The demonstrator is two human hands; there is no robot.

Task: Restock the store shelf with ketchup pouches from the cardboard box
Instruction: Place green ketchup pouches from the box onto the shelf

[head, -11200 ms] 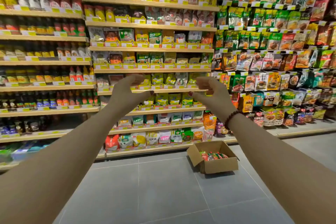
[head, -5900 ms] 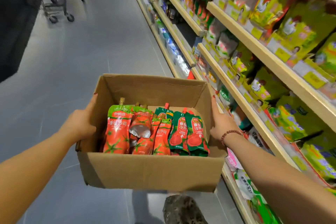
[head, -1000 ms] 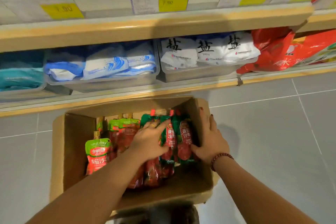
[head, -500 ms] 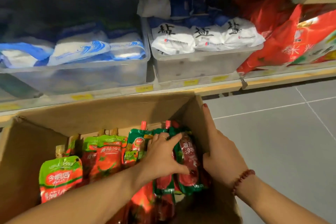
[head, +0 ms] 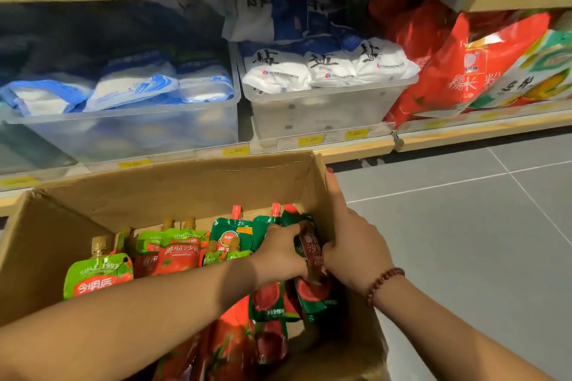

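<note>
An open cardboard box (head: 192, 185) sits on the floor in front of the bottom shelf (head: 356, 150). Several red-and-green ketchup pouches (head: 173, 254) with spouts stand inside it. My left hand (head: 280, 254) reaches into the right side of the box and grips a dark green pouch (head: 311, 252) there. My right hand (head: 353, 241) presses against the same pouches from the right, with its fingers along the box's right wall. A bead bracelet (head: 383, 283) circles the right wrist.
The bottom shelf holds two clear plastic bins, the left one (head: 123, 130) with blue-and-white bags and the right one (head: 325, 111) with white salt bags. Red bags (head: 458, 71) stand to the right. Grey tile floor (head: 464, 241) spreads to the right of the box.
The camera has come closer to the box and shelf. My left hand has closed tighter on the green pouches at the right, and my right hand has pressed in against them.
</note>
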